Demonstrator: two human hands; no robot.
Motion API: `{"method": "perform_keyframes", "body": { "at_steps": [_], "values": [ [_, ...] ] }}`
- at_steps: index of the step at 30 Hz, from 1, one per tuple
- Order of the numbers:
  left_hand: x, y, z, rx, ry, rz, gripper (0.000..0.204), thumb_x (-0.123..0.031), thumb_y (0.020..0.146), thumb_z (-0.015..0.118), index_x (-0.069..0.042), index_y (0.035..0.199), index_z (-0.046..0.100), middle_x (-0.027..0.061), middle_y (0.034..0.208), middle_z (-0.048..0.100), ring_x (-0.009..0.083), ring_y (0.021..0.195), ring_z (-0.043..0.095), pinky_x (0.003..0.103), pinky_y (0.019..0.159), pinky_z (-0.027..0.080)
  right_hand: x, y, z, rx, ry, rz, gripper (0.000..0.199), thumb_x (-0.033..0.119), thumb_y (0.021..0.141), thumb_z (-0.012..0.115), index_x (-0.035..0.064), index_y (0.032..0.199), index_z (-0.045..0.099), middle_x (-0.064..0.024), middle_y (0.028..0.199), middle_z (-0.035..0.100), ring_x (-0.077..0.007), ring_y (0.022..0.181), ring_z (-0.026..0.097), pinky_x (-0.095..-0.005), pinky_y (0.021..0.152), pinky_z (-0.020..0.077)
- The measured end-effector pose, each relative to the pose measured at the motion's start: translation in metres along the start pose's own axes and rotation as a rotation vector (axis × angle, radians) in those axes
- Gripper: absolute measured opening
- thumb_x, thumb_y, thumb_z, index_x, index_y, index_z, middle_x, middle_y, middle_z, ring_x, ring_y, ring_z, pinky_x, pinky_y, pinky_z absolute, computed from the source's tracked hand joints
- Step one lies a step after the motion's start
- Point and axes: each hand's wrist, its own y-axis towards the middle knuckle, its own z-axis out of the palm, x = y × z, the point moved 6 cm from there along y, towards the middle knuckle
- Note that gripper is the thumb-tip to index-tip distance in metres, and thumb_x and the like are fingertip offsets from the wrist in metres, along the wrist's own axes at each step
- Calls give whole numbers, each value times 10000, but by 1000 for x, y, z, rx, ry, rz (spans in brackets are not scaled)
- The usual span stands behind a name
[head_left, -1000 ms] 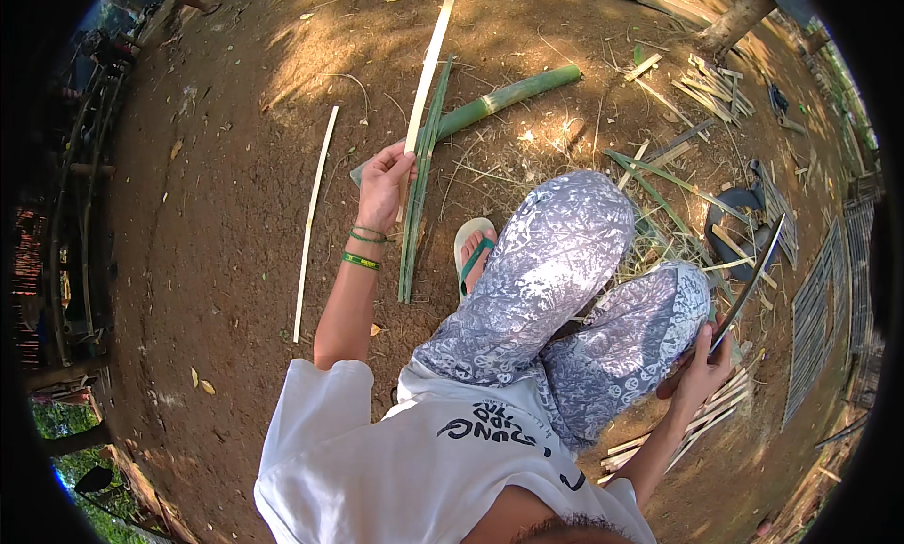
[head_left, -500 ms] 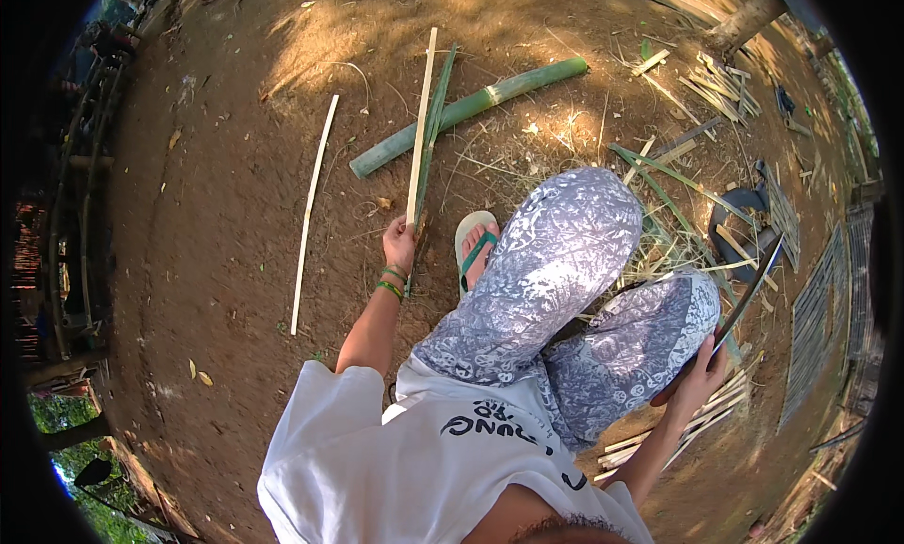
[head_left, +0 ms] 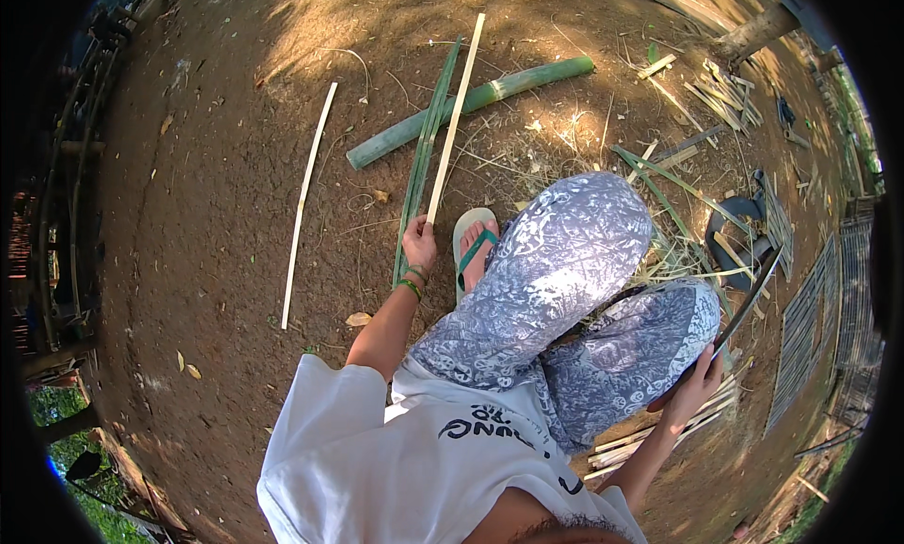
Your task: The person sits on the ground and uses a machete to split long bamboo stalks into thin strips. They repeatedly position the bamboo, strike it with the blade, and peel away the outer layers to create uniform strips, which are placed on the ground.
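My left hand [head_left: 420,245] is closed on the lower end of a long pale bamboo strip [head_left: 456,120], which points away from me across the green bamboo pole [head_left: 414,137]. Several green bamboo strips [head_left: 426,144] lie just left of the held one, also crossing the pole. At my right knee my right hand [head_left: 697,382] grips a machete [head_left: 750,299], its long dark blade slanting up and outward. The handle is mostly hidden by my fingers and leg. Another pale strip [head_left: 309,205] lies alone on the dirt to the left.
A bundle of pale strips [head_left: 617,452] lies under my right forearm. Split pieces [head_left: 725,97] are heaped at the far right near a post [head_left: 761,31]. Shavings [head_left: 678,257] and a dark curved object [head_left: 733,232] sit beyond my knees. A slatted panel [head_left: 805,323] lies far right.
My left hand has shifted slightly right, swinging the pale strip from the left to the right side of the green strips. My right hand with the machete stays nearly still.
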Motion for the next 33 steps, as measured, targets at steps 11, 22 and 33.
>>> {"method": "perform_keyframes", "body": {
  "at_steps": [11,22,33],
  "values": [
    [-67,-9,-17,-94,688,422,205,-133,865,668,-51,1052,679,183,970,619,379,921,608,479,793,513,-18,4,-11,3,35,23,530,285,1038,536,-102,1396,480,-178,1350,559,-233,1220,518,-345,1078,346],
    [-57,34,-4,-23,587,193,203,-193,866,709,-16,942,648,133,765,662,295,772,685,416,700,543,-17,2,-10,-65,94,-30,467,353,1010,598,-44,1257,589,-69,1107,609,-162,985,545,-305,886,425],
    [-65,43,32,-26,-293,131,195,-189,1001,593,3,1027,614,-18,738,584,58,622,495,236,544,407,-17,2,-8,-50,106,-26,392,325,1022,579,-24,1197,609,-58,1055,618,-151,955,549,-304,862,425]
  ]
}}
